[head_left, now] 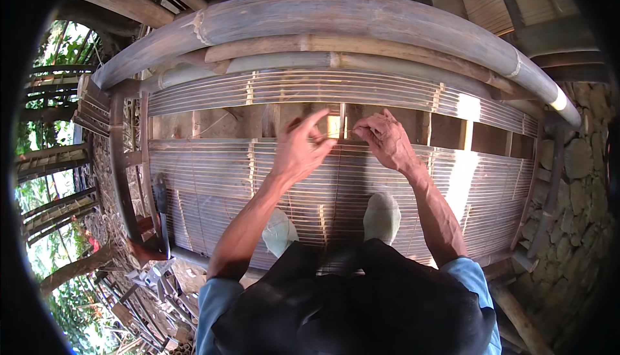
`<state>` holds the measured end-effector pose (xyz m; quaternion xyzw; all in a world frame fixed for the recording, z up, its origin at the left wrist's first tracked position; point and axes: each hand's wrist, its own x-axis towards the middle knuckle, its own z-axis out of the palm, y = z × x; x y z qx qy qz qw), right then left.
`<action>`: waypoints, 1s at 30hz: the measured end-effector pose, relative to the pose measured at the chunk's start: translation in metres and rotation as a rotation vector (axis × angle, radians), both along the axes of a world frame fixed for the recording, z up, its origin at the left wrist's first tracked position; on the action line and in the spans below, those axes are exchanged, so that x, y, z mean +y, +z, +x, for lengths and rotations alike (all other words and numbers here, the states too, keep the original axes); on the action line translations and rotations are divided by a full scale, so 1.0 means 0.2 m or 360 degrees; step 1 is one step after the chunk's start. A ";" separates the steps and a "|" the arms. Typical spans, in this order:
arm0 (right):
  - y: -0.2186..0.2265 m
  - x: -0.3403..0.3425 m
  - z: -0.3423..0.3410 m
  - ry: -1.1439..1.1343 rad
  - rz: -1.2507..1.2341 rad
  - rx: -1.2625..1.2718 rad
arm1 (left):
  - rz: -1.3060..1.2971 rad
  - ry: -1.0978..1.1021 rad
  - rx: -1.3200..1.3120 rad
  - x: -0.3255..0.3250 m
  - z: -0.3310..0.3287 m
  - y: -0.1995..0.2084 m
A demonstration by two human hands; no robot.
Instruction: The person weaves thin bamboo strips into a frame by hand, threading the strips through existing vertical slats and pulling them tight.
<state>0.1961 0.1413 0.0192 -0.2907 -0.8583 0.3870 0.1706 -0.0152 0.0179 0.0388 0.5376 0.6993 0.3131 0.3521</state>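
Both of my hands hang over a long gap in a platform of thin bamboo slats (303, 190). My left hand (301, 147) has its thumb and fingers spread apart, with nothing seen between them. Just to the right, my right hand (387, 140) is curled with the fingertips pinched together; whatever they hold, if anything, is too small to make out. Between the two hands a short upright bamboo strip (343, 121) crosses the gap. Beyond it lies another band of tied slats (297, 89).
A thick bamboo pole (349, 16) bounds the far side. My feet in pale socks (382, 218) rest on the slats. A long dark blade-like tool (161, 216) stands at the left end. Bamboo scraps (155, 293) litter the lower left; a stone wall (571, 180) rises on the right.
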 end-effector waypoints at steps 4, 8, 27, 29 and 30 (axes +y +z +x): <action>-0.04 0.01 0.04 0.0032 0.0044 -0.0032 | 0.0037 0.0266 0.0184 -0.44 -0.13 0.10; -0.03 0.00 0.05 -0.0011 0.0068 -0.0052 | -0.0446 0.0753 -0.0053 -1.08 -0.34 0.12; 0.21 -0.11 0.76 -0.1013 0.0234 -0.0495 | 0.0935 -0.0166 0.0412 -0.08 0.30 -0.23; 0.28 -0.20 0.86 -0.1163 0.0238 -0.0578 | 0.0902 -0.0374 0.0351 0.06 0.48 -0.26; 0.30 -0.23 0.90 -0.1217 0.0241 -0.0588 | 0.0913 -0.0410 0.0328 0.11 0.53 -0.28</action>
